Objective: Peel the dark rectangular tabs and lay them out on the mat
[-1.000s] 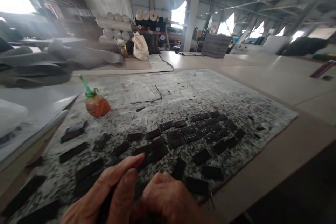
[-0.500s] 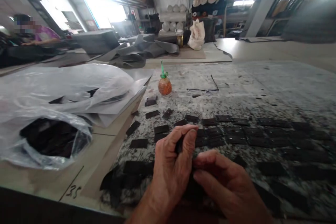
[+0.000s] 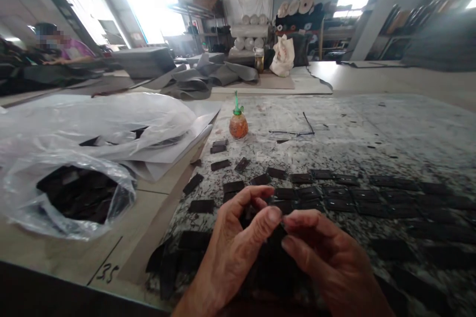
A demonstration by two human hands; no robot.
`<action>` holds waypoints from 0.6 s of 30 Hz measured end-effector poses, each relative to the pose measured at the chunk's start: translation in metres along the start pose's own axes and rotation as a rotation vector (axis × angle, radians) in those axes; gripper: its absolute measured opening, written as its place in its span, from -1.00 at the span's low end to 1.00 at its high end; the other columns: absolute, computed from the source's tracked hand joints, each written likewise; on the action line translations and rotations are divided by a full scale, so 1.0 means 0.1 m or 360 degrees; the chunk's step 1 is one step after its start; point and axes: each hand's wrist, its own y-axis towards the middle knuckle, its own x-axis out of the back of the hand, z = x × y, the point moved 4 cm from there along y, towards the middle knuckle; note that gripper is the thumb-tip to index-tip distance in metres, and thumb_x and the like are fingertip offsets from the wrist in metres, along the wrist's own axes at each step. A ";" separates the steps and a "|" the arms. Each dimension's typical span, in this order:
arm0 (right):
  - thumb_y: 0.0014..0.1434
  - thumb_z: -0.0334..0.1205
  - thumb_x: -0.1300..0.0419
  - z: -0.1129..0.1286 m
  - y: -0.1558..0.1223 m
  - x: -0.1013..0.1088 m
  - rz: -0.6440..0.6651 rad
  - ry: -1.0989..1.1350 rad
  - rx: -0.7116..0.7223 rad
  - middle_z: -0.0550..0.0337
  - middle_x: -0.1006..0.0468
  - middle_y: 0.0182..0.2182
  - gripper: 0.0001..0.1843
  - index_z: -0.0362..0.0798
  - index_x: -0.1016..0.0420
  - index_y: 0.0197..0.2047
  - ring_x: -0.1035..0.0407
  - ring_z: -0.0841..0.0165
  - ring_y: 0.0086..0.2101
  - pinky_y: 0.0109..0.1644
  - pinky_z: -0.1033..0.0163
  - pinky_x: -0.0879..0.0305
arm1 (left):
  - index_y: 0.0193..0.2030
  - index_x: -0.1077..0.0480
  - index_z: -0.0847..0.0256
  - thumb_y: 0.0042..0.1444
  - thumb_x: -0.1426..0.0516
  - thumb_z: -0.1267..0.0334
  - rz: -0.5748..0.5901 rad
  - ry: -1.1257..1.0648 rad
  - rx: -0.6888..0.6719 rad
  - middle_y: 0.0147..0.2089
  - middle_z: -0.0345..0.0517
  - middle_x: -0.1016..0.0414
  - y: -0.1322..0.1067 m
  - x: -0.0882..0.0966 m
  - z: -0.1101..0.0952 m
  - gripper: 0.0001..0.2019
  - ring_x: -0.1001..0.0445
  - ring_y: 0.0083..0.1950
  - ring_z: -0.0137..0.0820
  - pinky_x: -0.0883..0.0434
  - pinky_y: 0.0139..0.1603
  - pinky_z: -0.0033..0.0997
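My left hand (image 3: pixel 234 247) and my right hand (image 3: pixel 327 262) meet low in the head view, fingers curled, both gripping a stack of black pieces (image 3: pixel 273 257) between them. Thumb and forefinger of each hand pinch at the top of that stack. Several flat black rectangular pieces (image 3: pixel 297 178) lie in rows on the speckled mat (image 3: pixel 372 129) just beyond my hands.
An orange bottle with a green nozzle (image 3: pixel 238 124) stands on the mat's far left. A clear plastic bag holding dark pieces (image 3: pixel 78 193) lies on the left. Grey fabric (image 3: pixel 201 79) and white rolls (image 3: pixel 249 32) sit behind. Another person (image 3: pixel 63 49) works at far left.
The camera swung left from the first frame, bringing the plastic bag into view. Since half a second ago my left thumb and fingers have dropped lower onto the stack.
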 end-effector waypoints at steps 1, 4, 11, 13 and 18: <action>-0.02 -0.14 -0.31 0.01 0.01 -0.03 -0.0032 0.0017 0.0002 0.25 -0.58 -0.38 -0.85 0.07 -0.53 -0.32 -0.46 0.37 -0.36 -0.25 0.33 -0.37 | -0.11 -0.50 0.13 0.02 -0.21 -0.06 0.0043 -0.0033 0.0059 -0.25 -0.14 -0.48 -0.02 -0.01 0.01 -0.62 -0.42 -0.22 -0.33 -0.35 -0.22 -0.46; -0.04 -0.13 -0.34 0.02 0.05 -0.10 -0.0051 0.0067 -0.0007 0.27 -0.56 -0.42 -0.83 0.05 -0.51 -0.34 -0.44 0.39 -0.38 -0.28 0.35 -0.36 | -0.22 -0.52 0.14 0.01 -0.23 -0.03 0.0134 -0.0168 0.0174 -0.28 -0.17 -0.47 -0.04 -0.05 0.08 -0.69 -0.39 -0.28 -0.39 -0.33 -0.28 -0.51; -0.01 -0.11 -0.35 -0.05 0.11 -0.07 0.0167 0.0272 -0.0174 0.27 -0.61 -0.35 -0.86 0.10 -0.58 -0.33 -0.49 0.42 -0.34 -0.27 0.45 -0.39 | -0.26 -0.51 0.17 0.06 -0.22 0.01 0.0085 -0.0371 0.0323 -0.51 -0.30 -0.31 -0.02 -0.04 0.24 -0.74 -0.14 -0.60 -0.61 -0.10 -0.66 -0.65; 0.00 -0.10 -0.35 -0.07 0.13 -0.02 0.0165 0.0248 -0.0163 0.27 -0.62 -0.35 -0.86 0.10 -0.59 -0.33 -0.49 0.43 -0.33 -0.27 0.47 -0.39 | -0.23 -0.51 0.17 0.05 -0.22 0.02 0.0102 -0.0369 0.0343 -0.56 -0.32 -0.25 -0.03 -0.03 0.26 -0.73 -0.12 -0.62 -0.61 -0.09 -0.68 -0.65; -0.01 -0.10 -0.35 -0.06 0.15 0.03 -0.0005 0.0084 -0.0046 0.24 -0.61 -0.37 -0.86 0.07 -0.58 -0.35 -0.49 0.42 -0.35 -0.29 0.48 -0.40 | -0.23 -0.53 0.20 0.02 -0.23 0.07 0.0102 -0.0346 0.0367 -0.54 -0.29 -0.30 -0.04 0.00 0.25 -0.74 -0.12 -0.64 -0.62 -0.09 -0.69 -0.65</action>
